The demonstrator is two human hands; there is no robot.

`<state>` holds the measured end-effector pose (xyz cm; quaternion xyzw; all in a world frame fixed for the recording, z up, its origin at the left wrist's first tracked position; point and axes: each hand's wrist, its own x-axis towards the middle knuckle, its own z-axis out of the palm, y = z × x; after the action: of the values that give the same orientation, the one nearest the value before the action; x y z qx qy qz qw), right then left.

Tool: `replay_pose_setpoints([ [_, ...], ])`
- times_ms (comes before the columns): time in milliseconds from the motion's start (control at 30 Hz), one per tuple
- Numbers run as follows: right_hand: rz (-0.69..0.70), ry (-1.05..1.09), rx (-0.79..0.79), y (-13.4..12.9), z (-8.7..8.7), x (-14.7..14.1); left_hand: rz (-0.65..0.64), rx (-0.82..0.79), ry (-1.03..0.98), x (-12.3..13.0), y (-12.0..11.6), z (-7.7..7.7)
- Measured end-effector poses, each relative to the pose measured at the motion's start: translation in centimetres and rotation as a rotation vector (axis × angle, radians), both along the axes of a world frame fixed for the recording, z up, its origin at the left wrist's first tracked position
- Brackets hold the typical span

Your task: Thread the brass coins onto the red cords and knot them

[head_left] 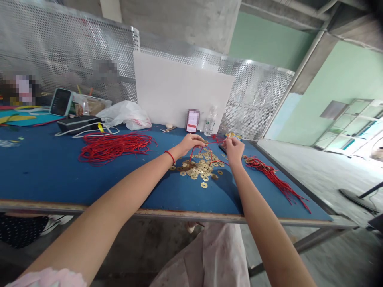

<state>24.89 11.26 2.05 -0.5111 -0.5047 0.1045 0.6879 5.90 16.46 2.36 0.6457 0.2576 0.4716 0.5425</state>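
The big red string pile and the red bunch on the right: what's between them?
The head view shows golden coins scattered between the red string pile and the red bunch; the left hand and right hand are there too.

Loose red cord heap: 1. Slim red cord bunch: 1. Round gold-coloured metal coins with centre holes: dozens, overlapping, no exact count. Red-edged upright phone: 1. Mint-cased upright phone: 1. Clear plastic bottle: 1. Crumpled white plastic bag: 1. Flat white board: 1. Black box: 1.

Green wall — perforated metal screen — grey floor, shelving.
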Motion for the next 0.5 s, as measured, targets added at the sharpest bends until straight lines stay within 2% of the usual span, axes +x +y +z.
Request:
replay_pose_setpoints([
  [167, -0.108, 0.863, -0.11, -0.1, 1.2, 2.7, 0.18, -0.122, -0.18, -2.7, 2.5, -0.5],
  [233, -0.11, 1.077, -0.162, -0.4, 1.4, 3.3, 0.236, -0.152, -0.212, -3.6, 3.2, -0.7],
  [367, -0.118, 1.134, -0.174, -0.5, 1.2, 3.4, 0.254, -0.17, -0.226, -4.1, 3.5, -0.8],
  [500, -0.117, 1.137, -0.083, -0.1, 1.0, 3.3, 0.201, -0.163, -0.219, -3.1, 2.8, -0.4],
])
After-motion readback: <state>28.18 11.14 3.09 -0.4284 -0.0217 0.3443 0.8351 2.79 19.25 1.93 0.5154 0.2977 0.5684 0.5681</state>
